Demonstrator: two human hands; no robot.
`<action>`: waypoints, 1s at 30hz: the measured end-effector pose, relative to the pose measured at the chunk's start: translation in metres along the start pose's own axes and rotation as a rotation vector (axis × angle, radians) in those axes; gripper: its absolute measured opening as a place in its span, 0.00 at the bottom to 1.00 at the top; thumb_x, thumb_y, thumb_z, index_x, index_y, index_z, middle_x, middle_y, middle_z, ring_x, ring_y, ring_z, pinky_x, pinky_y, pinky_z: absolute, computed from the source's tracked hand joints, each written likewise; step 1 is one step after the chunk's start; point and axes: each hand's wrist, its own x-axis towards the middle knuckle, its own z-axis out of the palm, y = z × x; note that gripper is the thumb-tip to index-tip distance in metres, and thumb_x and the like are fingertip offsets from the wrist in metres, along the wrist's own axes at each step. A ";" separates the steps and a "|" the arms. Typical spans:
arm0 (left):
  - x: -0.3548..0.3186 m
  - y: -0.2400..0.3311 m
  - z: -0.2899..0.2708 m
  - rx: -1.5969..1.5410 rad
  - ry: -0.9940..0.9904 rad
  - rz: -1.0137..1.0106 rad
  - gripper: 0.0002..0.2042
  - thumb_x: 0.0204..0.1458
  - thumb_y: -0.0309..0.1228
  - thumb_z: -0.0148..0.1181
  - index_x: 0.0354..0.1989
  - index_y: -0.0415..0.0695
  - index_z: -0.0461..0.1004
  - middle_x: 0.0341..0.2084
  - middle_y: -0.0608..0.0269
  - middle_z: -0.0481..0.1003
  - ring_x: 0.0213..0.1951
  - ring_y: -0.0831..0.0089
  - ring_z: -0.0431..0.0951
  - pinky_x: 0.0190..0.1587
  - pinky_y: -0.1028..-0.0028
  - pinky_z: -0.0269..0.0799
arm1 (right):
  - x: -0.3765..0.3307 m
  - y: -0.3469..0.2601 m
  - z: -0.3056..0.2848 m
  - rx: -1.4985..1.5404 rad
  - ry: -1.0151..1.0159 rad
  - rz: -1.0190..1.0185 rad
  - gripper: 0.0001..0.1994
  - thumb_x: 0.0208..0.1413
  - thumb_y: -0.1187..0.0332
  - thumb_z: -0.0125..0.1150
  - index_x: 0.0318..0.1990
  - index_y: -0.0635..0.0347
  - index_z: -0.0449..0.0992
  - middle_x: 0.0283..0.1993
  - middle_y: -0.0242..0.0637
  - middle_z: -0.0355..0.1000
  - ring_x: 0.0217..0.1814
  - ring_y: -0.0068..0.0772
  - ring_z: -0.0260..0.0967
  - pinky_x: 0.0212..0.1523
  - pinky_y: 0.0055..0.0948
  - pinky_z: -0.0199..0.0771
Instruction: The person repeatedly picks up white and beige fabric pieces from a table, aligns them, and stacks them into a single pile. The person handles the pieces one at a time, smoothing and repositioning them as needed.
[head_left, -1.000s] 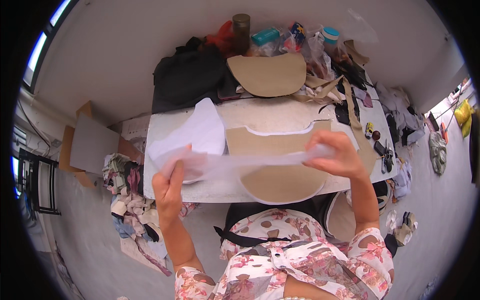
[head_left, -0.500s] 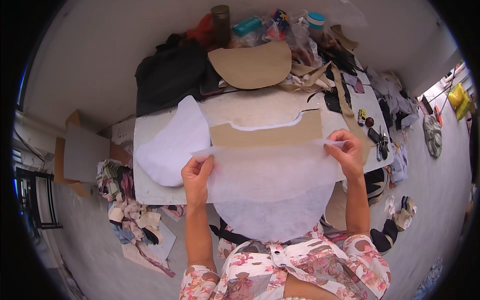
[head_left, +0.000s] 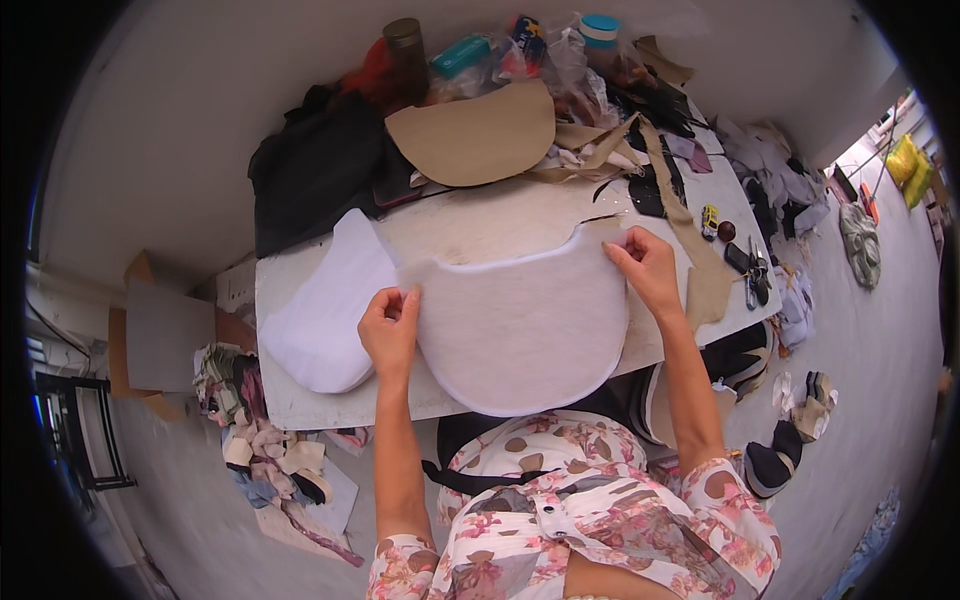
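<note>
A thin, see-through white fabric panel [head_left: 525, 325] with a rounded lower edge lies over a tan cut piece on the table in front of me. A white rim shows through along the curve. My left hand [head_left: 390, 325] pinches the panel's upper left corner between thumb and fingers. At the upper right corner, my right hand [head_left: 646, 262] holds the cloth in a similar pinch. The tan piece is mostly hidden beneath the sheer cloth. Left of the panel rests a pile of white cut pieces [head_left: 325, 310].
Farther back on the white table [head_left: 480, 225] lie a rounded tan piece [head_left: 480, 135] and black cloth [head_left: 315, 165]. Scissors [head_left: 757, 275], a small yellow toy car [head_left: 709, 222] and a tan strip [head_left: 708, 280] are at the right. Fabric scraps [head_left: 270, 455] heap beside the table.
Both hands have moved away from me, drawing the sheer panel up over the tan piece. Its far edge now reaches the notched top, and the tan band there is covered.
</note>
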 end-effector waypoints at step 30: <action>-0.028 0.026 0.003 0.457 -0.484 0.578 0.34 0.53 0.49 0.58 0.67 0.48 0.60 0.70 0.46 0.46 0.71 0.45 0.41 0.69 0.46 0.32 | -0.014 -0.053 0.024 -0.747 -0.196 -0.564 0.28 0.53 0.55 0.62 0.61 0.51 0.67 0.65 0.51 0.58 0.70 0.54 0.49 0.67 0.56 0.46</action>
